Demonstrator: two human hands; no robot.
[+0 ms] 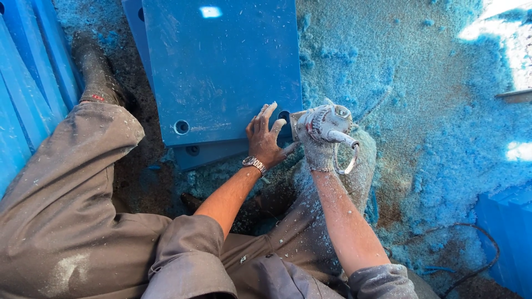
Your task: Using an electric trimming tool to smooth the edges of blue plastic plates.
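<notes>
Resting flat on a second sheet of the same kind, the blue plastic panel [221, 66] lies on the ground in front of the person, its near right corner under a dust-caked power tool [324, 124]. The right hand [318, 152], whitened with dust, is closed firmly round the tool's body; the left hand [265, 138], wearing a wristwatch [254, 163], lies spread and flat on the panel just beside the tool, gripping nothing. To do this well, the person would likely keep the flat hand pressing the sheet still, fingers away from the cutter, and hold the tool square to the corner hole [284, 116]. The cutter itself is hidden beneath the tool, so its contact cannot be made out. Blue shavings [443, 138] cover the floor, and a cable [471, 249] trails off at lower right.
</notes>
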